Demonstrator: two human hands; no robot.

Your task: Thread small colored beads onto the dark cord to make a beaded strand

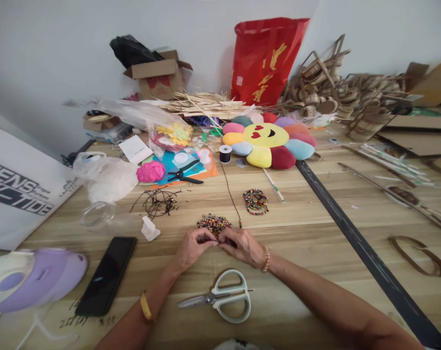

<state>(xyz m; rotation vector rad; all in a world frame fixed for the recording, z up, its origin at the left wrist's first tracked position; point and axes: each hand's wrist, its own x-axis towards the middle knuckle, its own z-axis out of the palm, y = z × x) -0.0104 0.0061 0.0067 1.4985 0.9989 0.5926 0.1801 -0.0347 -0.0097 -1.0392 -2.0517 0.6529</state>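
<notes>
My left hand (195, 247) and my right hand (242, 245) meet fingertip to fingertip at the near edge of a pile of small multicoloured beads (213, 222). Both are closed in a pinch. A thin black cord (228, 187) runs from a spool (225, 154) down to my right hand, with a few dark beads showing on it near the knuckles; its end is hidden by the fingers. What my left fingertips pinch is too small to make out. A coiled strand of beads (255, 201) lies beyond my right hand. Open-bladed scissors (229, 296) with pale handles rest nearer me.
To the left are a black phone (106, 277), a purple-and-white device (41, 279), black cord scraps (158, 201) and black-handled pliers (185, 176). A flower cushion (267, 136) sits at the back. A dark strip (351, 233) crosses the table on the right.
</notes>
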